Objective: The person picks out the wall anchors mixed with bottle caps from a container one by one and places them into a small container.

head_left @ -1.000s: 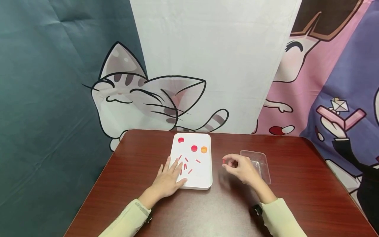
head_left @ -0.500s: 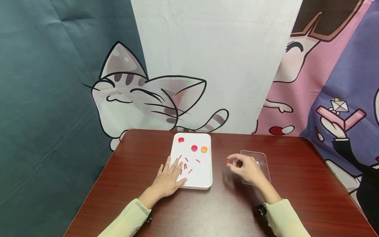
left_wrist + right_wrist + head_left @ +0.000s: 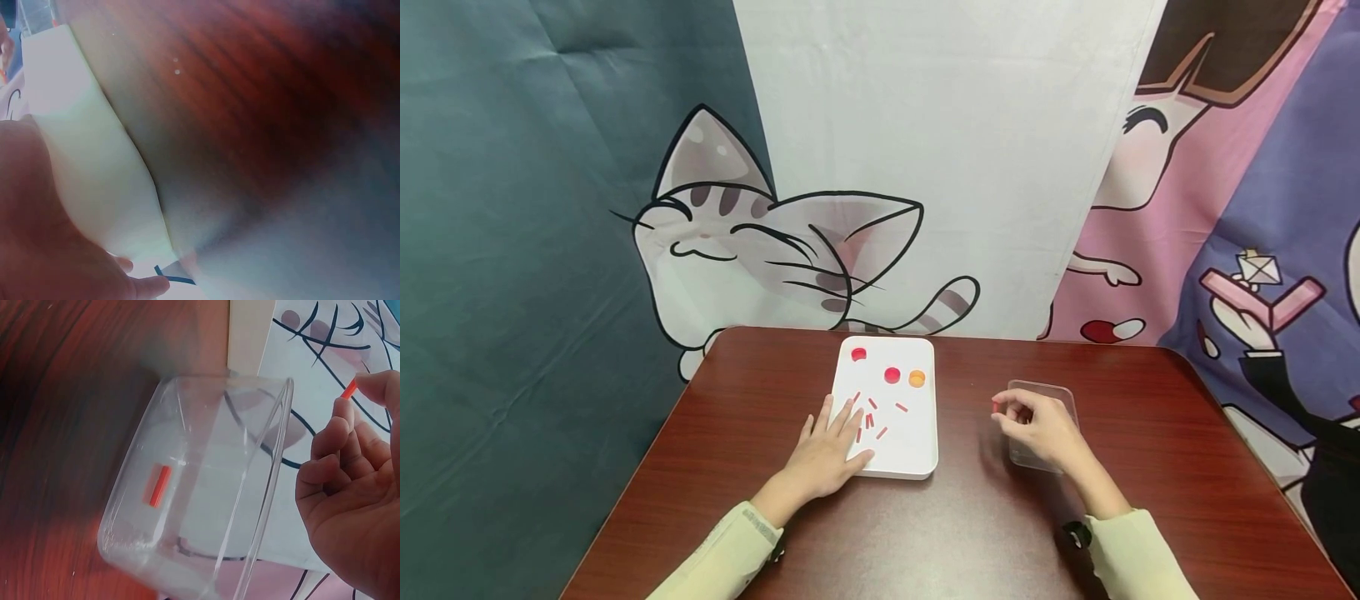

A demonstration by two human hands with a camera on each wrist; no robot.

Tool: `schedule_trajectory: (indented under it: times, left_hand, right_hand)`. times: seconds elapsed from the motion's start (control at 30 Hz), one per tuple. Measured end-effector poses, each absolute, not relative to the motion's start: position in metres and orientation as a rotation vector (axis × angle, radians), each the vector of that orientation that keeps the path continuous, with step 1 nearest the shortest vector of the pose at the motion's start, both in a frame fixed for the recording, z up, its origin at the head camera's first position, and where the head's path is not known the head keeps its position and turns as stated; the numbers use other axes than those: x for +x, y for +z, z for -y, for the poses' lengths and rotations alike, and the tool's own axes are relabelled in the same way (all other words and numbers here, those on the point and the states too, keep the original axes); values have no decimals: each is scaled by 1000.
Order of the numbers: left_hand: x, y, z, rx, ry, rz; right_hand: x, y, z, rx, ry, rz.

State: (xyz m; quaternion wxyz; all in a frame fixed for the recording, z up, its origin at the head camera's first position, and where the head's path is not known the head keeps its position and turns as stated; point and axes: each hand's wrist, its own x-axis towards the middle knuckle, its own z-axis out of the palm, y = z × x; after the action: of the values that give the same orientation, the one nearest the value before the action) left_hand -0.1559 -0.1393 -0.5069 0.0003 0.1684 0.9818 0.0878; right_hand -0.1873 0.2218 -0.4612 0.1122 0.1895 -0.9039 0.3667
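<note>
My right hand [image 3: 1041,427] pinches a short red stick [image 3: 349,389] between thumb and fingertip, over the near-left side of a clear plastic box [image 3: 1024,460]. In the right wrist view another red stick [image 3: 160,486] shows inside the box [image 3: 203,434]. My left hand [image 3: 818,460] lies with fingers spread over the left rim of a white tray [image 3: 906,458]. Several red sticks [image 3: 902,407] lie scattered in the tray, some right beside the left fingertips. In the left wrist view the left hand [image 3: 56,219] is against the tray's white side wall [image 3: 106,169].
At the tray's far end are two red round pieces [image 3: 892,376] and an orange round one [image 3: 917,379]. All stand on a dark reddish wooden table [image 3: 940,533]. A printed cloth with a cartoon cat [image 3: 722,242] hangs behind its far edge.
My right hand has moved to the right with the red stick, from beside the tray to over the clear box. The left hand and tray have stayed in place.
</note>
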Motion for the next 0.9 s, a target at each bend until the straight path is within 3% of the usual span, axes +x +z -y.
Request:
schedule_trajectory:
  times: [0.9]
  left_hand:
    - [-156,-508,140,537,265,-3085]
  right_hand:
    - [-186,-469,-258,470,1106,2686]
